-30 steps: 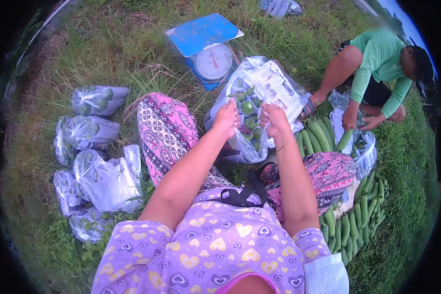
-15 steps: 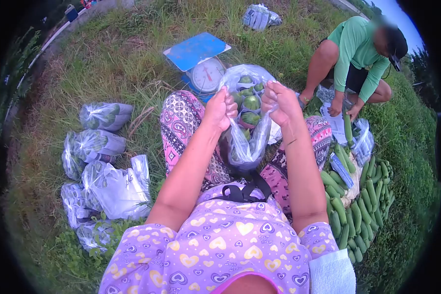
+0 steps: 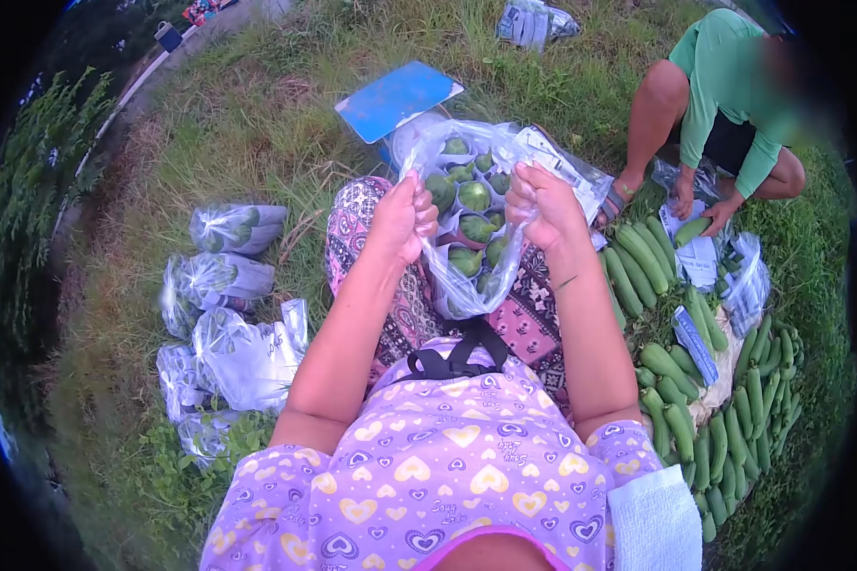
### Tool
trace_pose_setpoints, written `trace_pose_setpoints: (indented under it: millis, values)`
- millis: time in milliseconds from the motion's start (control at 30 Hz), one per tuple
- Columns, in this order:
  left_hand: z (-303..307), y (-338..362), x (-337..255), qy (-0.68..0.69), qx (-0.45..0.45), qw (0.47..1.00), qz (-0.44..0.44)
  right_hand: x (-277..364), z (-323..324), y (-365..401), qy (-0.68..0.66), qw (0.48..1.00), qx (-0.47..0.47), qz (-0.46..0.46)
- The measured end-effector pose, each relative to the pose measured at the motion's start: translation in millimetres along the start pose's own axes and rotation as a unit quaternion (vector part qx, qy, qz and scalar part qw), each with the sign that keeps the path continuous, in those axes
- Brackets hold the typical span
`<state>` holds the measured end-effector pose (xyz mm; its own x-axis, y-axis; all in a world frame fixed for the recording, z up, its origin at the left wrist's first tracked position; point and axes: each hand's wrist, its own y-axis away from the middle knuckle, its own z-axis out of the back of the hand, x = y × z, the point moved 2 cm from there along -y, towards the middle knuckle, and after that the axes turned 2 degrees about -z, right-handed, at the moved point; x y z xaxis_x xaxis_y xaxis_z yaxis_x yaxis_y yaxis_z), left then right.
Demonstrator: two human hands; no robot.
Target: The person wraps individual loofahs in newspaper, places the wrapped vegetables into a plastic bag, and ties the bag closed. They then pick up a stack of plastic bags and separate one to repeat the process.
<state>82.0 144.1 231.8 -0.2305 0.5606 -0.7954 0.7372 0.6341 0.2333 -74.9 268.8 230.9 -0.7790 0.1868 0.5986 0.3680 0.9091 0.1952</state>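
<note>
Between my knees stands a clear plastic bag (image 3: 490, 302), its mouth held wide. Inside it are several green gourds (image 3: 474, 196), end up, some wrapped in paper. My left hand (image 3: 405, 217) is closed on the left side of the bag's rim. On the opposite side, my right hand (image 3: 546, 206) grips the rim in a fist. Just behind the bag is a scale with a blue tray (image 3: 400, 100), its dial now mostly covered by the plastic.
Filled plastic bags (image 3: 227, 278) lie in the grass at left. At right are rows of long green gourds (image 3: 724, 447) and a crumpled plastic bag (image 3: 747, 281). A person in a green shirt (image 3: 724, 71) crouches there, hands on a gourd (image 3: 692, 230). Another bundle (image 3: 535, 24) lies farther back.
The bag's mouth is spread wider and tipped toward me, showing more gourds. My view has shifted, revealing more long gourds at right. The other person's gourd has gone from upright to lying flatter.
</note>
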Motion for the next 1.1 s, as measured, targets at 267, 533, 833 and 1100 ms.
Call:
trace_pose_setpoints:
  millis: [267,533,833,1100]
  values:
    - [81.2,-50.0,61.7,-0.173,-0.128,0.973,0.078,-76.9,61.1,-65.5,-0.058,0.991,-0.053,-0.109]
    - [108.1,-52.6,43.5,0.020,-0.031,0.995,0.091,-67.1,35.6,-70.3,0.023,0.992,-0.104,-0.072]
    - [115.3,-43.0,56.0,0.057,-0.018,0.987,0.148,-66.4,42.8,-43.8,0.009,0.988,-0.120,-0.102]
    - [112.7,-66.2,68.7,0.079,-0.018,0.977,0.196,-54.8,64.5,-44.1,0.011,0.990,-0.105,-0.095]
